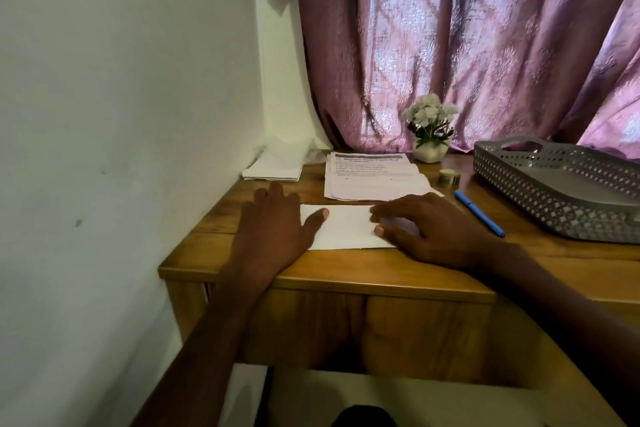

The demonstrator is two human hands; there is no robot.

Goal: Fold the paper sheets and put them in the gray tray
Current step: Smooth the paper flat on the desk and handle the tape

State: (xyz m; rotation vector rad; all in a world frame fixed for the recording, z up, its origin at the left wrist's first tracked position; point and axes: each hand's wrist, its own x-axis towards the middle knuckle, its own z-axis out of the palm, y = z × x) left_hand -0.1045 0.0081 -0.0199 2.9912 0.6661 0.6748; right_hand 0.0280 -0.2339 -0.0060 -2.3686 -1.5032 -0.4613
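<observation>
- Right now a folded paper sheet (346,227) lies flat on the wooden table (346,274), near the front edge, between two hands.
- The left hand (277,222) lies flat on the sheet's left end — its fingers are straight and a little apart, and the thumb points across the white paper.
- The right hand (426,225) presses on the sheet's right end. Its fingers are bent a little with the tips down on the paper, not wrapped around anything.
- Just behind the sheet sits a stack of printed paper sheets (374,177), still unfolded.
- The gray tray (554,198) stands on the right side of the table, well apart from the hands. I cannot see any paper in it.
- A blue pen (479,213) lies between the tray and the right hand.
- A small roll of tape (449,178) sits near the tray's left wall.
- A little white pot of flowers (430,128) stands at the back, by the purple curtain (485,45).
- More white papers (277,166) lie in the back left corner, against the wall.
</observation>
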